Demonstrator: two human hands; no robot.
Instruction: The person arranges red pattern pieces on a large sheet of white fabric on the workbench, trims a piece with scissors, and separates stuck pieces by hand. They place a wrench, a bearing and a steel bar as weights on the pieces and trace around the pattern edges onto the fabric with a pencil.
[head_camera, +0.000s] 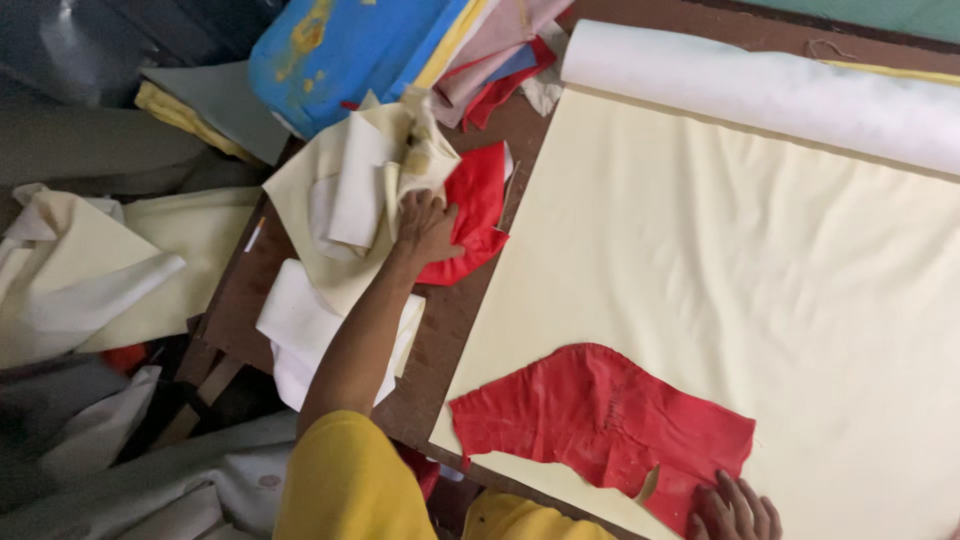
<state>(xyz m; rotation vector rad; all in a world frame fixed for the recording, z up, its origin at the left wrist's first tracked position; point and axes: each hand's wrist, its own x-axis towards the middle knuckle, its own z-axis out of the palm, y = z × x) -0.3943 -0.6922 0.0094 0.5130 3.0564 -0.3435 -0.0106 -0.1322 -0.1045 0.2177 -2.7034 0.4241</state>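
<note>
My left hand (425, 225) reaches out to the table's left side, its fingers closed on a cream cloth piece (345, 190) that lies bunched beside a red cloth scrap (482, 205). At the bottom edge, my right hand (733, 508) rests flat with fingers spread on a red cut cloth piece (600, 415). That red piece lies on a wide cream fabric sheet (730, 260) unrolled over the brown table (450, 320).
The fabric roll (760, 90) lies along the far edge. A blue worn foam block (350, 45) and folded coloured cloths sit at the top left. White cloth pieces (295, 330) and more cream fabric (120, 270) are heaped off the table's left side.
</note>
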